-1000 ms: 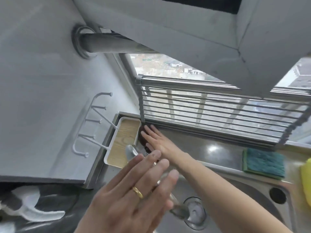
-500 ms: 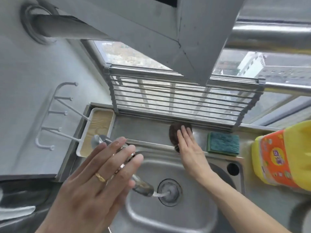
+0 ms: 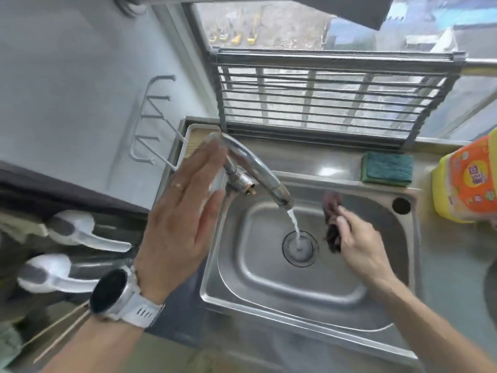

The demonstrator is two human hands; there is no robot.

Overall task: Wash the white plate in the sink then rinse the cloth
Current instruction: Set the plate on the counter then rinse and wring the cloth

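Cloth [image 3: 332, 224] now gripped by right hand [image 3: 360, 246] over sink [image 3: 309, 289], off the ledge

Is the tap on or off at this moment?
On. A thin stream of water runs from the spout of the tap down into the drain of the sink.

We see the curved chrome tap [image 3: 252, 168] reaching over the rectangular stainless steel sink [image 3: 317, 302] from ten o'clock. The green scouring sponge [image 3: 387, 169] sits on the ledge at one o'clock, the yellow plastic detergent bottle [image 3: 465, 181] at two, and the folding metal drying rack [image 3: 330, 95] stands behind at twelve.
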